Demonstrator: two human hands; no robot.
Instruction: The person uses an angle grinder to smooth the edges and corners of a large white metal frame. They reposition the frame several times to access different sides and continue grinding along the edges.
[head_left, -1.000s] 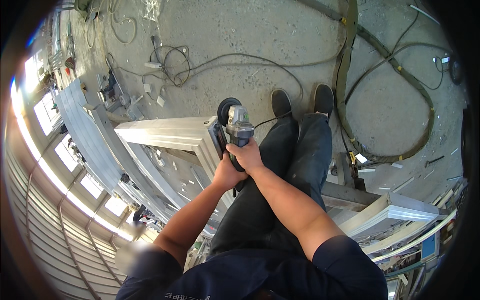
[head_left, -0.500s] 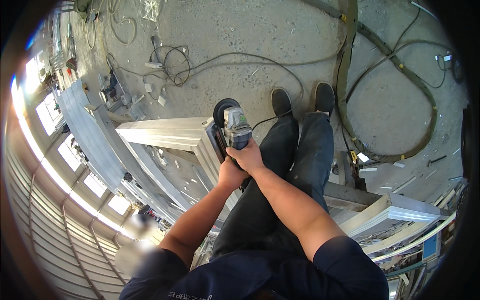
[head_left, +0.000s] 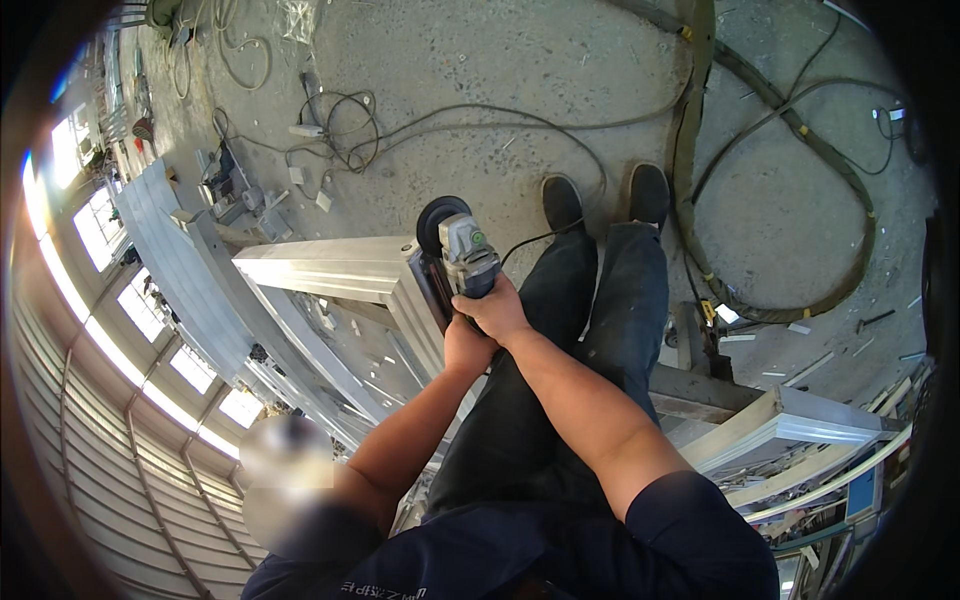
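Note:
An angle grinder [head_left: 466,248] with a grey metal head and a round black disc [head_left: 436,222] is held in front of my left leg. My right hand [head_left: 497,307] wraps round its body from the right. Just below, my left hand [head_left: 468,345] is closed on the rear part of the grinder, its fingers partly hidden. The disc is over the end corner of a pale metal frame [head_left: 330,262]; I cannot tell whether they touch. A thin cord [head_left: 530,240] runs by the grinder toward my left shoe.
A long cable [head_left: 450,112] lies tangled on the concrete floor ahead. A thick sheathed hose [head_left: 868,235] loops at the right. Metal beams [head_left: 180,270] stand at the left, another metal frame [head_left: 790,420] at the lower right. Scraps are scattered about.
The grinder has shifted slightly left and tilted a little, its disc sliding left over the frame's corner. Both hands keep their grip, and my left forearm has moved slightly right.

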